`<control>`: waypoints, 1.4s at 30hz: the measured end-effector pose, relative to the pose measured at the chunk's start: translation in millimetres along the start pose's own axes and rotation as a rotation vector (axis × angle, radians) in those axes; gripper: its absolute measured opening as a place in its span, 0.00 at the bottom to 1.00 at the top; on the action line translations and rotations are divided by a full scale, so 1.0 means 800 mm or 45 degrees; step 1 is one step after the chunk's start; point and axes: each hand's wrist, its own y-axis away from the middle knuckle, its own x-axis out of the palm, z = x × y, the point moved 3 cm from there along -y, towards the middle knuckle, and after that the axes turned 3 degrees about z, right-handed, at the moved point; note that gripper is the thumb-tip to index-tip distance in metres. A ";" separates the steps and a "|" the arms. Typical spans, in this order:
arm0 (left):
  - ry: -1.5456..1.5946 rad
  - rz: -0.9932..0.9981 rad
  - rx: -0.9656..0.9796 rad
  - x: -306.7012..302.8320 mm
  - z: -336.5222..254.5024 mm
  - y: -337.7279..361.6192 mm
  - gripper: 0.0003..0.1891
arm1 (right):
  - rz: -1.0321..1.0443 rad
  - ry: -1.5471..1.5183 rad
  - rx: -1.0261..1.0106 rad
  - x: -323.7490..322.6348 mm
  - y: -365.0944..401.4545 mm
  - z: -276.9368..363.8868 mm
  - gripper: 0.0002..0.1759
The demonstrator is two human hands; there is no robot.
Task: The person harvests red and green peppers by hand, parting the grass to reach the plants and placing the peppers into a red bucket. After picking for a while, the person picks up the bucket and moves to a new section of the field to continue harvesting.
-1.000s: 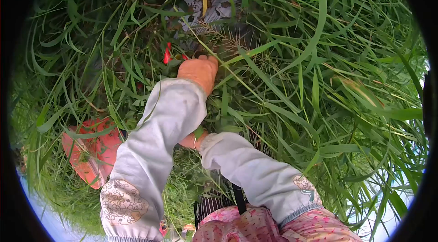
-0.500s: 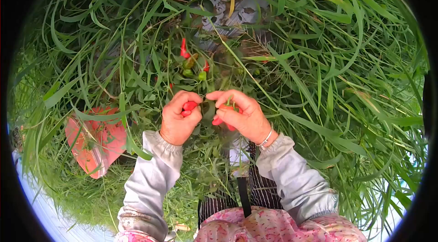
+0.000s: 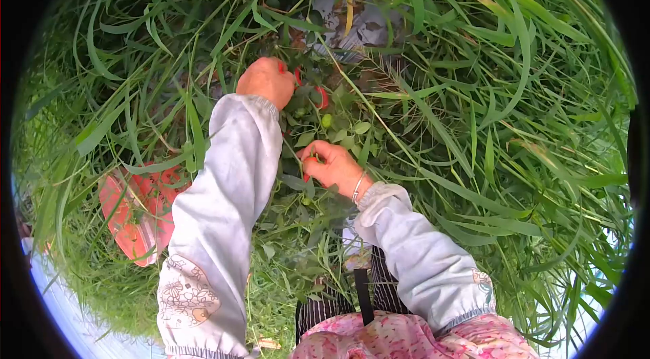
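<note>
My left hand point(image 3: 267, 81) is closed around red peppers, of which a little red shows at its fingers. Just right of it a red pepper point(image 3: 321, 97) hangs on the plant, with a green pepper point(image 3: 326, 120) below. My right hand point(image 3: 330, 167) is lower, closed by a thin stem, with red and green of peppers showing between its fingers. The fingertips of both hands are partly hidden. A bracelet point(image 3: 359, 188) circles my right wrist.
A red bag point(image 3: 139, 223) with red peppers in it lies in the grass at the left. Long grass blades point(image 3: 467, 136) lean in from the right. Grey plastic sheeting point(image 3: 355, 24) shows on the ground at the top.
My left hand has moved up and away from my right hand, to the peppers on the plant. My right hand has shifted slightly left and down.
</note>
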 end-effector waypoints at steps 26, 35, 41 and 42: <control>0.760 0.659 -0.144 -0.014 0.067 0.023 0.11 | 0.094 -0.428 -0.062 -0.052 0.051 0.039 0.05; 1.252 0.459 0.170 -0.002 0.105 0.084 0.08 | -0.315 -0.039 -0.176 -0.071 0.020 0.044 0.11; 0.435 0.388 0.297 0.030 0.092 0.147 0.10 | -0.544 0.879 0.007 -0.079 -0.011 0.073 0.18; 0.301 0.256 0.306 0.032 0.092 0.147 0.10 | -0.533 1.059 0.015 -0.075 -0.022 0.085 0.19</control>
